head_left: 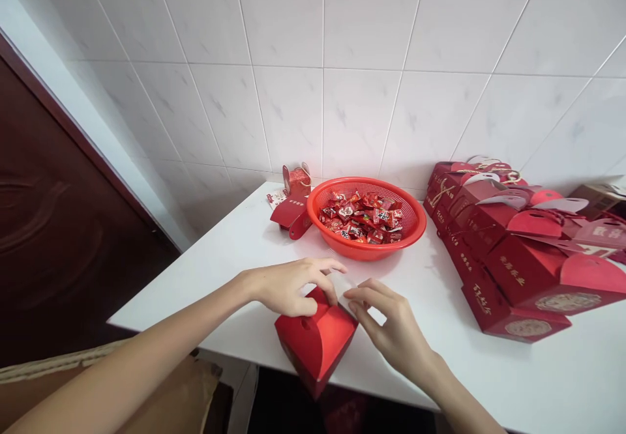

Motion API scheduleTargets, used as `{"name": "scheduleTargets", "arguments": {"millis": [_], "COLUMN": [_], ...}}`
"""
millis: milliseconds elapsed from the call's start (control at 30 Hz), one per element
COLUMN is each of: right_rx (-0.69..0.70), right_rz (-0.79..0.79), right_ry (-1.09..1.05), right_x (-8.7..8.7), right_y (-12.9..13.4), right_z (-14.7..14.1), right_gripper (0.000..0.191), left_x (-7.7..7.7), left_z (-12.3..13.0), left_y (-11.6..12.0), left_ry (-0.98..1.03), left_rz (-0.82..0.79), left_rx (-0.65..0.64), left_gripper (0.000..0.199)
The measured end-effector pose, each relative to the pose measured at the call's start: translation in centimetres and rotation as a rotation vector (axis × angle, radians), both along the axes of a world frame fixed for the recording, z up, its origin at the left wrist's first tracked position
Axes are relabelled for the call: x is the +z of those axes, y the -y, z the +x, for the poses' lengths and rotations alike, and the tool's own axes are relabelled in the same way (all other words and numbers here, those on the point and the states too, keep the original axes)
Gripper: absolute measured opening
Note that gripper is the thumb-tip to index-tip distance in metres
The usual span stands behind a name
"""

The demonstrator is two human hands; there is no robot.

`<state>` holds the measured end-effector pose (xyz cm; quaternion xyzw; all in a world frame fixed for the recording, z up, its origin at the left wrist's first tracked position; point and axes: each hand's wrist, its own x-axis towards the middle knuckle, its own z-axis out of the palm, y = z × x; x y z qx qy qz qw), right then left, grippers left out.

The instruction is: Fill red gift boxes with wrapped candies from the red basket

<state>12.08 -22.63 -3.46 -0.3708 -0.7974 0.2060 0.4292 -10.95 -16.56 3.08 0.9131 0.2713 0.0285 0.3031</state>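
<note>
A red paper box (317,343) stands at the table's front edge, its curved top flaps partly folded over. My left hand (293,287) rests on the box's top from the left, fingers curved and apart, thumb and fingertips touching the red flaps. On the right, my right hand (391,323) pinches the edge of a raised flap, whose pale inner side (342,285) faces up. Behind the box sits a red plastic basket (369,251) holding several wrapped candies (364,216).
Stacked red boxes (493,245) fill the right side of the white table (225,290). Small red boxes (292,212) lie left of the basket. A tiled wall (288,95) stands behind, and a cardboard box (171,388) is below at left.
</note>
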Motion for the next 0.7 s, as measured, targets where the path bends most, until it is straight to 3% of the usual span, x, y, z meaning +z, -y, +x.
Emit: {"name": "scheduleTargets", "arguments": {"millis": [100, 200, 267, 400, 567, 700], "right_rx": [-0.039, -0.037, -0.044, -0.123, -0.205, -0.253], "right_rz": [0.044, 0.083, 0.112, 0.147, 0.084, -0.045], "right_ry": [-0.03, -0.018, -0.011, 0.03, 0.084, 0.188], "right_x": [0.4, 0.5, 0.5, 0.3, 0.4, 1.0], "right_y": [-1.4, -2.5, -3.1, -3.9, -4.1, -3.5], "right_z": [0.5, 0.6, 0.4, 0.3, 0.5, 0.0], "right_gripper": [0.025, 0.025, 0.025, 0.023, 0.026, 0.023], "left_x": [0.4, 0.1, -0.3, -0.6, 0.1, -0.1], "left_z": [0.0, 0.3, 0.6, 0.9, 0.2, -0.2], "left_y": [0.3, 0.4, 0.3, -0.1, -0.5, -0.5], "left_ry": [-0.022, 0.038, 0.107, 0.175, 0.164, 0.125], "left_rz": [-0.019, -0.024, -0.03, -0.05, -0.093, -0.109], "left_rx": [0.017, 0.064, 0.101, 0.258, 0.404, 0.444], "left_gripper": [0.049, 0.033, 0.039, 0.044, 0.015, 0.031]}}
